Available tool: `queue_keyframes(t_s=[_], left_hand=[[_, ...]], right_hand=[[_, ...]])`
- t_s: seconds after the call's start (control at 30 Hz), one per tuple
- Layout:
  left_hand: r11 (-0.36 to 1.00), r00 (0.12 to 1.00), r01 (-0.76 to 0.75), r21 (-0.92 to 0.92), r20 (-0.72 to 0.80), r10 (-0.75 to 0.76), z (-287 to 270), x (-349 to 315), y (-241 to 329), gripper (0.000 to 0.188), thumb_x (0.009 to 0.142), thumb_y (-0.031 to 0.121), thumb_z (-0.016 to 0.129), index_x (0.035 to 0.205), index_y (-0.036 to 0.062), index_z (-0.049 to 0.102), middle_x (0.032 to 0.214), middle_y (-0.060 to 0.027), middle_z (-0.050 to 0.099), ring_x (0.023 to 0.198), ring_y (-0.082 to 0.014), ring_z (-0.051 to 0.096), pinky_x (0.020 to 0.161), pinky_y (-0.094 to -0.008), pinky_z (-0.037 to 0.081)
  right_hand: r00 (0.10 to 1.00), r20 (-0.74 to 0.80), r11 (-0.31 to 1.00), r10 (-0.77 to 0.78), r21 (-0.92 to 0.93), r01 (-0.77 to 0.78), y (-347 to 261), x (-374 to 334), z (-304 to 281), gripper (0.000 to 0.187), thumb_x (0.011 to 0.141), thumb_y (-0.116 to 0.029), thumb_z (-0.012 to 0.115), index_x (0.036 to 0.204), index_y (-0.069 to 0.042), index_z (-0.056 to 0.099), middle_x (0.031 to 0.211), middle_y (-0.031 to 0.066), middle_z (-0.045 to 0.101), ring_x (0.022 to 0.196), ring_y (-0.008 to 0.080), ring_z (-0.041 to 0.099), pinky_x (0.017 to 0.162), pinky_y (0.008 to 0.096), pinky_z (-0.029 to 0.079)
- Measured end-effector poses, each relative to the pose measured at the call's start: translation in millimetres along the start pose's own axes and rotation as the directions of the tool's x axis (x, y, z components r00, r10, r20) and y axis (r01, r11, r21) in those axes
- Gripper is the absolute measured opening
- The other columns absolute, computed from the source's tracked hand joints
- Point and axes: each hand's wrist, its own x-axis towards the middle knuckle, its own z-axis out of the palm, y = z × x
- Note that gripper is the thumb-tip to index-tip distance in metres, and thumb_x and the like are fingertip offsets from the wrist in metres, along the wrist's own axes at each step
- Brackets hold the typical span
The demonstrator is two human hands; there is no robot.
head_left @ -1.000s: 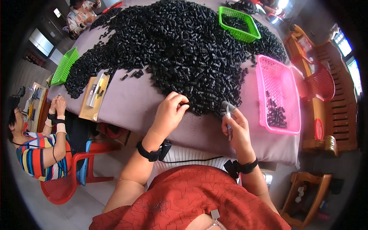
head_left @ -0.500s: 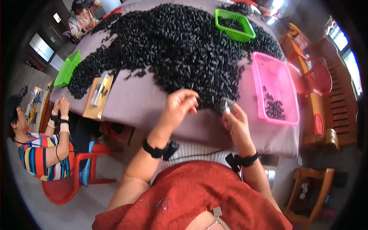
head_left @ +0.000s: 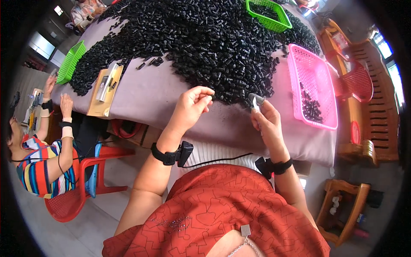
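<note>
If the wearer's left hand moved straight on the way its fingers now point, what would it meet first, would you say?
The left hand would probably meet the near edge of the pile of small black pieces, though its height above the table is unclear.

No text, label, brand, number or sign is legible in this view. A small dark patch marks the pale, elongated pack lying on the yellow-brown board at the left of the cloth-covered tabletop; it is too small to resolve as lettering. On the red-and-pale item beside the wooden bench at far right, any surface marking is likewise too blurred to read.
</note>
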Motion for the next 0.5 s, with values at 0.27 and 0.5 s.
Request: queue_keyframes(t_s=[0.27, 0.5], left_hand=[[0.875, 0.987, -0.156, 0.458, 0.096, 0.125, 15, 0, -3, 0.025, 0.091, 0.009, 0.058, 0.115, 0.0024, 0.064, 0.079, -0.0007, 0.063, 0.064, -0.0062, 0.054, 0.060, -0.0230, 0.048], [0.996, 0.998, 0.049, -0.074, -0.025, -0.051, -7, 4, 7, 0.021, 0.095, 0.014, 0.058, 0.113, 0.0049, 0.066, 0.087, -0.0020, 0.067, 0.069, -0.0061, 0.060, 0.064, -0.0197, 0.050]], right_hand=[[1.000, -0.008, 1.000, 0.004, -0.022, -0.004, -1, 2, -1, 0.033, 0.094, -0.011, 0.058, 0.125, -0.003, 0.055, 0.075, -0.0056, 0.051, 0.058, 0.0013, 0.043, 0.050, 0.0158, 0.032], [0.999, -0.011, 0.999, -0.038, 0.006, 0.038, 1, 2, -2, 0.034, 0.092, -0.009, 0.060, 0.125, -0.003, 0.056, 0.074, -0.0062, 0.051, 0.058, 0.0014, 0.042, 0.050, 0.0167, 0.033]])
